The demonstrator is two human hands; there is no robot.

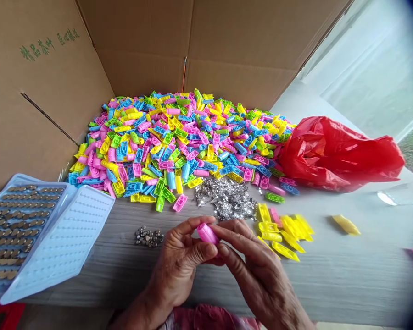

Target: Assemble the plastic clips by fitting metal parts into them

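Observation:
A pink plastic casing piece (206,233) is held in front of me, above the near part of the table. My left hand (182,256) pinches it between thumb and fingers. From the other side, the thumb and fingertips of my right hand (249,256) press on it too; its underside is hidden by the fingers. Just beyond my hands lies a heap of small shiny metal pieces (232,199). Small round metal parts (149,237) sit to the left of my left hand. Right of my hands are several yellow plastic pieces (289,229).
A large pile of pink, blue, yellow and green casings (179,137) rests against cardboard walls (241,41). Blue trays of button cells (55,229) stand at the left. A red plastic bag (340,156) lies at the right, and a lone yellow piece (346,225) nearer me.

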